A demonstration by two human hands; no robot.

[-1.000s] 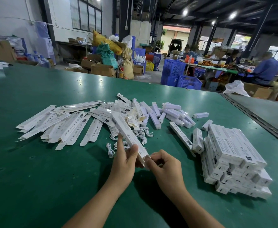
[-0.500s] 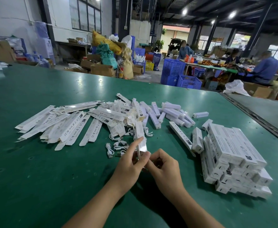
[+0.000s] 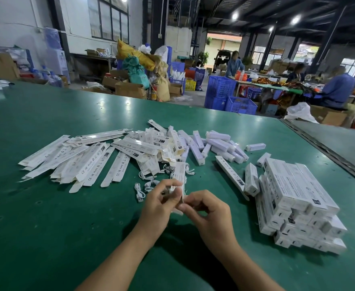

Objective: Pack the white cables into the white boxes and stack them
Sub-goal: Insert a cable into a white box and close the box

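The flattened white boxes (image 3: pixel 117 169) carry "CE", "FC" and "RoHS" marks; other print is too blurred.

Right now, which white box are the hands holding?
The box between the left hand and right hand; all others lie on the table or stack.

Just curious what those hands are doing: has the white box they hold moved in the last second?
Yes. The held box has swung; its far end left the flat boxes and now points over the loose cables.
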